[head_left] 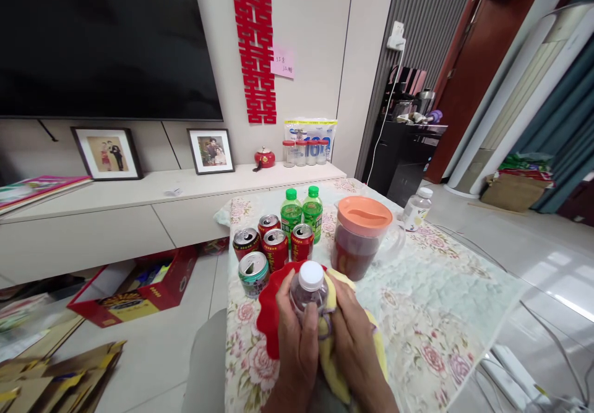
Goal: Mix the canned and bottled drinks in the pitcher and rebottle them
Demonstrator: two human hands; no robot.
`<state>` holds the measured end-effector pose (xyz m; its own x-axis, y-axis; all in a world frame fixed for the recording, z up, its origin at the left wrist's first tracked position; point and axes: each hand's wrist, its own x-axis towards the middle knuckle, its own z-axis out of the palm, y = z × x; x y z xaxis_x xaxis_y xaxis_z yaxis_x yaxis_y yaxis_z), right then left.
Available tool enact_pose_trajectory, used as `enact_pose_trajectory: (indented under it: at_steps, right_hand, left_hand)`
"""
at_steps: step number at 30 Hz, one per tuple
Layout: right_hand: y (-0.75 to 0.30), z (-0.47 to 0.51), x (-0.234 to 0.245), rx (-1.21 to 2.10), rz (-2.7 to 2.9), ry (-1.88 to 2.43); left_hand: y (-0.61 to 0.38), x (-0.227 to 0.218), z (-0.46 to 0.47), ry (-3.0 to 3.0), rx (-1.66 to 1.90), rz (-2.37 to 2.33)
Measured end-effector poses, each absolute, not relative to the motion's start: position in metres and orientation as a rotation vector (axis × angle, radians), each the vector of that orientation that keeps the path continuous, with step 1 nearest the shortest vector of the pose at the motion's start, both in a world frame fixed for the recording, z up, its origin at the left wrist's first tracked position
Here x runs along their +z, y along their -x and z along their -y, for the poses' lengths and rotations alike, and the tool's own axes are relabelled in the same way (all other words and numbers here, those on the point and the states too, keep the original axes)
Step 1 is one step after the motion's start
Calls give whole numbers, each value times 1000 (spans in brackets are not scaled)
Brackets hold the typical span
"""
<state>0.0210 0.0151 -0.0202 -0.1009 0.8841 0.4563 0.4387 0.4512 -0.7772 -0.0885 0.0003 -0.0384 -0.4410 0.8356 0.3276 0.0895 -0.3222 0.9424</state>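
Note:
My left hand (297,339) is wrapped round a clear plastic bottle (301,298) with a white cap, its thumb across the front. On the bottle's right side, my right hand (355,329) presses a yellow cloth (330,354) with purplish edging against it. Part of the cloth hangs below the hands and shows again beyond the right wrist. Beneath the bottle lies a red scalloped tray (269,320), partly covered by my hands. A pitcher (355,249) of brown liquid with an orange lid stands just beyond my right hand.
Several opened drink cans (275,249) stand left of the pitcher, with two green-capped bottles (301,212) behind them. Another white-capped bottle (417,209) is at the far right of the flowered tablecloth (427,314). A red box (139,289) sits on the floor at left.

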Motion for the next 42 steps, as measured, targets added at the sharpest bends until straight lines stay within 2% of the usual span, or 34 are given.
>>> enact_pose_trajectory:
  at_steps: [10,18,25,33,38,42]
  right_hand:
    - [-21,-15,-27,566,1761,1247]
    - [-25,-2,-12,287,1666,1023]
    - [-19,-19,-30,548,1797,1222]
    - [-24,-13,-26,543,1730,1200]
    - [-27,-2,-9,416,1638,1010]
    - [-20,-6,-8,314,1673,1035]
  left_hand:
    - [88,-35,-3,-1297,1932,-1398]
    - [85,-43,-3,-1231,1905,-1424]
    - [92,-37,-6,-1339,1826,-1496]
    - [90,-36,-4,-1276,1885,-1417]
    - [89,-36,-1,-1265,1779,-1399]
    - [88,-34,-1,-1251,1777,-1418]
